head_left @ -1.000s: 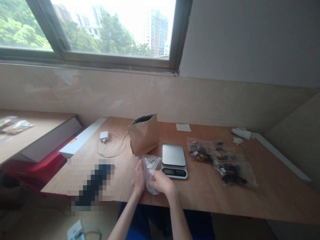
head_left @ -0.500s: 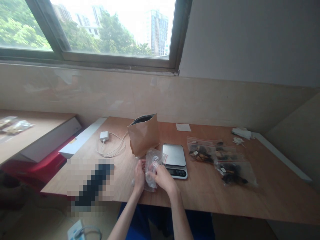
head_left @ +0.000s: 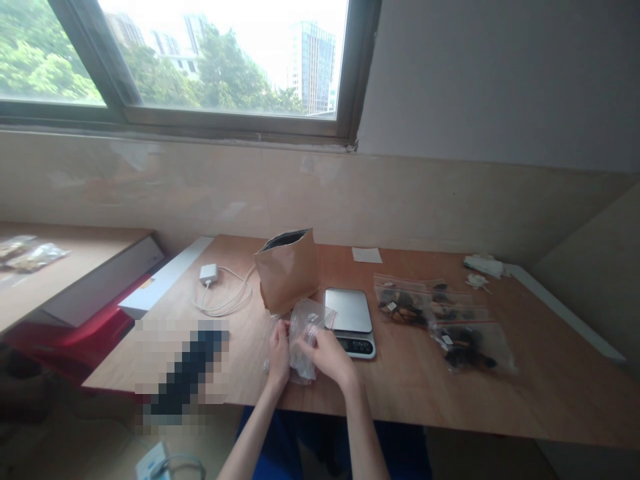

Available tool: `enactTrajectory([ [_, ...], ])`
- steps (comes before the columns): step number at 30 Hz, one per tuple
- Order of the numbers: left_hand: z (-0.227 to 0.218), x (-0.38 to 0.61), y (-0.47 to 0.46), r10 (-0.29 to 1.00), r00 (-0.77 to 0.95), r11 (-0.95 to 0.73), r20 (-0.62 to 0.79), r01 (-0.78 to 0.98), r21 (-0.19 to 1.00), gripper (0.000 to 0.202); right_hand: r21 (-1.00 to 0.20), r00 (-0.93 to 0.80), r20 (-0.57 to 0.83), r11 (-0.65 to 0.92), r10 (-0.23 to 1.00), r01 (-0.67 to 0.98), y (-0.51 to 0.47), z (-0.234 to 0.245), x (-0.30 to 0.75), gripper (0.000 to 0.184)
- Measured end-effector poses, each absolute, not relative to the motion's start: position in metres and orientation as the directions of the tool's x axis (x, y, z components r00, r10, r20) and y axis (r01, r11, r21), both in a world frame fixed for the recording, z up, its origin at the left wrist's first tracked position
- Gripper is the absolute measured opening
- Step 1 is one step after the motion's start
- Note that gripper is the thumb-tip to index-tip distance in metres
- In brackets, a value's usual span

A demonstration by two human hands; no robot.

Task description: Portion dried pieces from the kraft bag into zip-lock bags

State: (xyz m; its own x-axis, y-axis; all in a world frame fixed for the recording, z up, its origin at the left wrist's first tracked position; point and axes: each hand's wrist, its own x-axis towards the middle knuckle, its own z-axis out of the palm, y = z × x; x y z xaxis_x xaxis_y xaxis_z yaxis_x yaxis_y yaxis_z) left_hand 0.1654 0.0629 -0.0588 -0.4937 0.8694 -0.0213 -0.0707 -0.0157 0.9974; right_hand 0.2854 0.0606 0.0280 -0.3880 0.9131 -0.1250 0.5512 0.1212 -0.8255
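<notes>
I see right hand [head_left: 320, 347] pinching crinkled clear plastic bag [head_left: 306, 319] | left hand [head_left: 279, 352] half-curled alongside, grip I can't tell | bag at wooden tabletop [head_left: 430, 397]'s near side, before open brown paper pouch [head_left: 290, 275] | risk: hard tug could tear film, forward push topple pouch

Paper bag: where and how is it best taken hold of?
The paper bag is likely best pinched at the right end of its rim, from above and the right: it stands with its mouth open at the top, so the rim offers a thin edge. The clear bag is in front, the charger off left.
</notes>
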Motion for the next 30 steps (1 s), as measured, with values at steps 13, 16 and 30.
enactTrajectory([
  [13,-0.059,0.166,0.062,0.827,-0.557,0.006,-0.07,-0.117,0.993,0.041,-0.956,0.127,0.119,0.079,0.985,0.283,0.083,0.027,0.328,0.023],
  [16,-0.061,0.165,0.062,0.827,-0.559,0.013,-0.069,-0.103,0.995,0.042,-0.975,0.163,0.127,0.093,0.978,0.2,0.089,0.026,0.329,0.023],
  [30,-0.06,0.165,0.062,0.851,-0.525,0.0,-0.032,-0.06,0.998,0.043,-0.969,-0.023,0.247,0.247,0.969,0.001,0.121,0.079,0.285,0.027],
])
